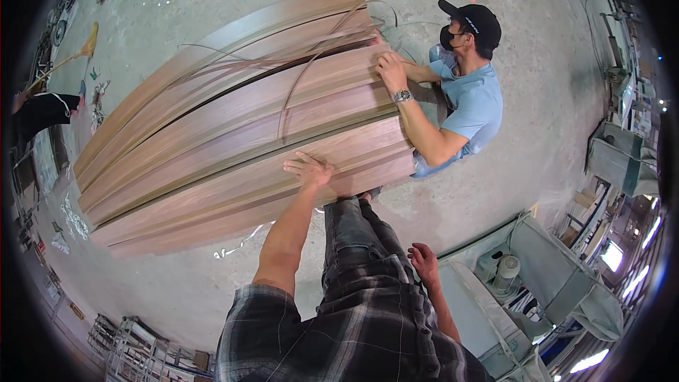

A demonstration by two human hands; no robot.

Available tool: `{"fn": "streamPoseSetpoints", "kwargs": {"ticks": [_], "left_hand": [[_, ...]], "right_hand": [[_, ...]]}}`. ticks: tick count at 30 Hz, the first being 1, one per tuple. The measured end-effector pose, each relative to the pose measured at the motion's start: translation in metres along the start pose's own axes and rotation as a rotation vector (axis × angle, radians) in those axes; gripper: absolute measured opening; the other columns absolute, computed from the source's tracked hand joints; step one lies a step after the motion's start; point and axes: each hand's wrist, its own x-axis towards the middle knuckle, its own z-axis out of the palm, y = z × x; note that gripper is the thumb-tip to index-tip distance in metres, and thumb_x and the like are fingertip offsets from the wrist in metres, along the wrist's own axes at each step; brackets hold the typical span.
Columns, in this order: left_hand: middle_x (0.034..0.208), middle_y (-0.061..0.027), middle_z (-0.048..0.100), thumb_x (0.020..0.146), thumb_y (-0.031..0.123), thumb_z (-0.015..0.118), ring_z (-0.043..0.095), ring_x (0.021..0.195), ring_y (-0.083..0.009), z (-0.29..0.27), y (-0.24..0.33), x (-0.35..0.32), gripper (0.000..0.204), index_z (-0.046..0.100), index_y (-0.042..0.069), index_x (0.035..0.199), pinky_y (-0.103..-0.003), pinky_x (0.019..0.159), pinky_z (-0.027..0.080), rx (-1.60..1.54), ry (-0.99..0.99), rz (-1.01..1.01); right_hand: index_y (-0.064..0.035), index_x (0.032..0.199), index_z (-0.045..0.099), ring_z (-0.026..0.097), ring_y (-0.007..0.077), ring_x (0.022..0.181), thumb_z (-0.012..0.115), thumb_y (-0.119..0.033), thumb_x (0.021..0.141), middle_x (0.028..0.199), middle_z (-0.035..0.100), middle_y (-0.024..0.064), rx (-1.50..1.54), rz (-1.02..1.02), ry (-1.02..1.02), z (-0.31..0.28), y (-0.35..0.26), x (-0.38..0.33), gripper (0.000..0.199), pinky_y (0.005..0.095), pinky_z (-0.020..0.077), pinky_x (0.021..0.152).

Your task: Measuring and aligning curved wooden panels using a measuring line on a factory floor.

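Note:
My left hand [309,170] rests open, fingers spread, on the near top face of a stack of long wood-coloured profiles [233,148]. The profiles lie side by side, stretching from lower left to upper right. My right hand [424,263] hangs beside my right leg, fingers loosely apart, with nothing seen in it. Thin brown flexible strips [311,64] lie loose and curling over the profiles beyond my left hand. At the right end of the stack, a co-worker in a light blue shirt [468,102] is low down, one hand [391,71] on the profile ends.
A grey machine with a motor [505,272] stands close behind my right side. A broom [85,46] and part of another person in dark clothing [46,114] are at the far left. Metal racks [141,350] stand at lower left. Thin shiny wrapping scraps [244,242] lie on the concrete floor.

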Motion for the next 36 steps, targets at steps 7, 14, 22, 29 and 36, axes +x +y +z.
{"fn": "streamPoseSetpoints", "kwargs": {"ticks": [7,14,22,29,36], "left_hand": [[0.132,-0.049,-0.009,0.07,0.057,0.061,-0.01,0.125,-0.062,-0.006,0.002,-0.002,0.116,-0.006,-0.008,0.138,-0.061,0.104,0.006,-0.015,-0.015,-0.013],[0.132,-0.0492,-0.007,0.07,0.059,0.06,-0.008,0.125,-0.0618,-0.007,0.005,-0.005,0.116,-0.005,-0.008,0.138,-0.061,0.104,0.003,-0.006,-0.007,-0.01],[0.132,-0.0498,-0.003,0.071,0.06,0.058,-0.008,0.126,-0.0611,-0.008,0.005,-0.005,0.116,-0.006,-0.012,0.137,-0.061,0.103,-0.002,0.032,-0.012,0.015],[0.131,-0.0501,-0.003,0.071,0.059,0.059,-0.008,0.126,-0.0612,-0.005,0.003,-0.002,0.116,-0.005,-0.012,0.137,-0.061,0.103,-0.002,0.038,-0.008,0.015],[0.132,-0.0491,0.0,0.071,0.057,0.06,-0.006,0.126,-0.0613,-0.003,0.002,-0.007,0.116,-0.005,-0.012,0.137,-0.061,0.103,-0.002,0.082,0.005,0.023]], "right_hand": [[0.0022,0.109,0.054,0.064,0.0157,0.079,0.051,-0.001,0.082,0.091,0.065,0.0111,-0.011,0.019,0.004,0.0,0.0,0.002,0.027,0.027,0.0509,0.071],[0.0029,0.108,0.053,0.064,0.0154,0.079,0.052,-0.002,0.083,0.09,0.065,0.0108,-0.04,0.027,0.015,-0.005,-0.001,0.003,0.026,0.0266,0.0506,0.071],[0.0032,0.109,0.053,0.064,0.0157,0.079,0.052,-0.003,0.083,0.091,0.065,0.0107,-0.005,0.018,-0.003,-0.01,-0.009,0.002,0.027,0.0267,0.0505,0.071],[0.0032,0.11,0.053,0.064,0.0159,0.079,0.052,-0.003,0.083,0.091,0.065,0.0108,-0.042,0.022,0.003,-0.01,-0.008,0.001,0.028,0.0267,0.0506,0.071],[0.0033,0.11,0.052,0.064,0.0159,0.079,0.051,-0.002,0.084,0.091,0.065,0.0108,0.021,0.021,0.002,-0.009,0.004,-0.001,0.027,0.0266,0.0505,0.07]]}}
